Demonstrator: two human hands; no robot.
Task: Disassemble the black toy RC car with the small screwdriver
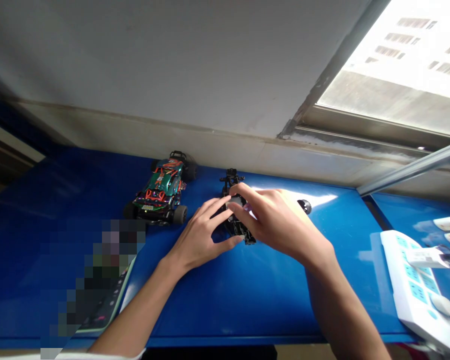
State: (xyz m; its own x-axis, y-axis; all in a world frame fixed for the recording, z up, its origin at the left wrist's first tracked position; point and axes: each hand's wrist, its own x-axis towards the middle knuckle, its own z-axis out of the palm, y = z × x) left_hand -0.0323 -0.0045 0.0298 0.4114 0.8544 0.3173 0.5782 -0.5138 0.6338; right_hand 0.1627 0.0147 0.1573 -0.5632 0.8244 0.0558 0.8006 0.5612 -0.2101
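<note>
A bare black model-car chassis (233, 181) lies on the blue table (247, 295) near the wall. My left hand (200, 235) rests against the chassis's left side, its fingers curled round the frame. My right hand (275, 220) reaches over from the right, with fingertips pinched on a small grey part (235, 201) on top of the chassis. Much of the chassis is hidden under both hands. A finished green and orange model car (161, 190) stands to the left of the chassis.
A small black wheel-like part (304, 205) lies just right of my right hand. A white power strip (412, 285) with plugs sits at the right edge. A blurred-out device (97, 280) lies at the front left. A window frame (360, 125) runs behind.
</note>
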